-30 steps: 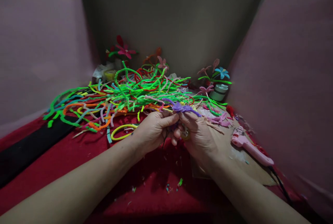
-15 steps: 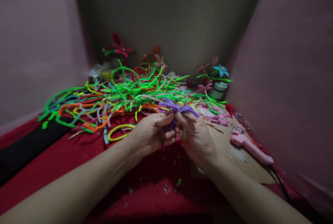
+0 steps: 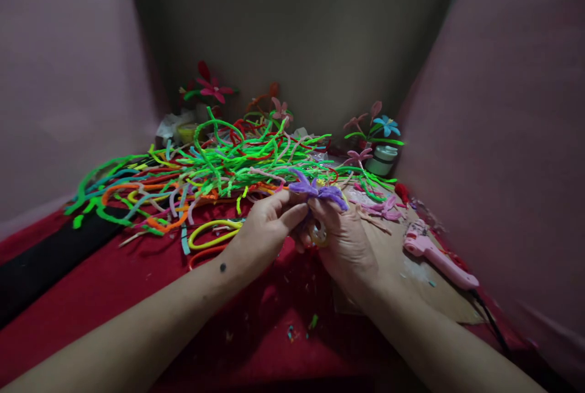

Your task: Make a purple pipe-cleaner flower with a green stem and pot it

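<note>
A purple pipe-cleaner flower point(image 3: 333, 197) is held between my two hands in the middle of the view, its petals spread above the fingertips. My left hand point(image 3: 269, 219) pinches its left side with thumb and forefinger. From the right, my right hand point(image 3: 345, 240) grips the flower's base, fingers curled. A small roll of clear tape point(image 3: 319, 233) shows at the right hand's fingers; I cannot tell whether it is held or lies behind. The flower's lower part is hidden by the fingers.
Behind my hands lies a heap of coloured pipe cleaners point(image 3: 237, 158). To the right, a pink glue gun point(image 3: 439, 256) rests on cardboard point(image 3: 388, 271). Finished flowers point(image 3: 386, 126) stand near a small jar point(image 3: 382, 160). Yellow-handled scissors point(image 3: 212, 236) lie left, on red cloth point(image 3: 137, 283).
My left hand has turned, so its back and wrist show more. The purple flower has tilted a little, and the tape roll shows more plainly.
</note>
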A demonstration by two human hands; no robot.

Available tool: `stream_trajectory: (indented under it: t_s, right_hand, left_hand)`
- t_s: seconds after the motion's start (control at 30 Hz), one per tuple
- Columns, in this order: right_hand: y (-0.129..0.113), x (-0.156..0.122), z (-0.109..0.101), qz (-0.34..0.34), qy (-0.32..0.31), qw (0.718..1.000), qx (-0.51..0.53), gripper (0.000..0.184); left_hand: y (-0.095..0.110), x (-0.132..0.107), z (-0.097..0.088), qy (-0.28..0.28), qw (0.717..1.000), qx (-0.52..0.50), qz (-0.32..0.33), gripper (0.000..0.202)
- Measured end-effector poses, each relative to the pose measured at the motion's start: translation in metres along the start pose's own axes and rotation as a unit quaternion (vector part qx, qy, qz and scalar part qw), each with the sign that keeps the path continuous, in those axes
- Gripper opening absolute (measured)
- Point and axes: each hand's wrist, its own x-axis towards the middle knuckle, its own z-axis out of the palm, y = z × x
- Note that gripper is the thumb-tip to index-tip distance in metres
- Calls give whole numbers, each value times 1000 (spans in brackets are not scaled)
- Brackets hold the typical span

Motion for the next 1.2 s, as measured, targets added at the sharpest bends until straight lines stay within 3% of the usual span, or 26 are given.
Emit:
stream_trajectory:
  t_s: [0.07,0.13,0.23,0.3,0.33,0.4,0.53,0.6,0.7,0.8,0.9,0.97,1.07,1.2]
  right_hand:
    - [0,1,0,-4,16,1000,13,8]
    - [0,2,-1,-4,38,999,21,6]
    - [2,4,-4,4,57,998,32,7]
    - [4,4,-5,1,66,997,35,8]
    - [5,4,-6,-2,70,997,32,8]
    - [7,5,-6,-16,73,997,23,7]
    - [10,7,-7,-58,67,996,9,6]
    - [10,7,-7,-62,68,996,-5,6]
    - [8,7,-5,-54,71,996,-22,9]
    - [5,8,-2,-60,67,996,-11,8]
    - [1,10,-2,-73,61,995,-24,6]
    - [-2,11,-4,-57,70,995,-38,5]
    - [-5,10,-6,-25,82,996,-30,4]
    - [-9,4,-2,2,68,998,-17,11]
  left_hand:
    - [-5,-3,3,50,988,120,78,30]
    - [-14,-5,4,96,939,285,167,43]
    - [-27,-5,2,123,801,517,273,34]
    - [-31,-2,1,129,719,599,327,25]
    - [-31,0,0,133,692,620,345,22]
    - [-29,2,1,139,664,641,361,16]
    - [-22,5,4,148,640,660,363,11]
    - [-22,6,5,155,645,661,351,13]
    - [-23,8,4,149,700,622,318,15]
    - [-21,9,3,130,806,509,272,15]
    - [-12,7,3,110,932,306,162,13]
    - [-5,6,3,87,978,173,84,16]
    - [1,7,1,83,995,57,25,19]
    - [0,10,-8,133,989,39,41,15]
